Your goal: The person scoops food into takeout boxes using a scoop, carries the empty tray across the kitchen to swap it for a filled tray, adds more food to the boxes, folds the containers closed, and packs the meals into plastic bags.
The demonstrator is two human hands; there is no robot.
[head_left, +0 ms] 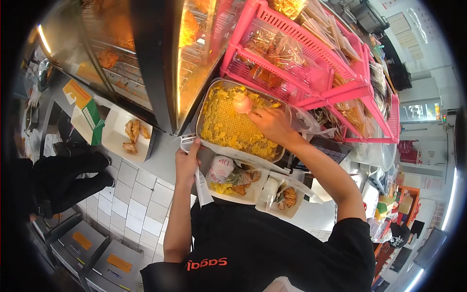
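Note:
My right hand (pixel 273 125) reaches over a metal mesh tray (pixel 283 155) of yellow crumbs (pixel 219 109). Its fingers are closed on a rounded pinkish-orange scoop (pixel 242 103), whose handle is mostly hidden. My left hand (pixel 188 163) is closed on a white printed paper slip (pixel 202 187) beside the tray's near left corner. Just below the tray, an open food box (pixel 250 197) contains a paper-wrapped bundle (pixel 221 169), fried chicken (pixel 242 187), green leaves and yellow crumbs. To its right, a smaller box (pixel 287 212) has a chicken piece (pixel 290 196) in it.
Left of me, an open box (pixel 109 137) with chicken pieces sits on the counter edge. A lit glass display case (pixel 165 63) stands ahead. Pink plastic baskets (pixel 296 58) of bagged items rise behind the tray. Another person's dark-clothed legs (pixel 73 182) are at far left.

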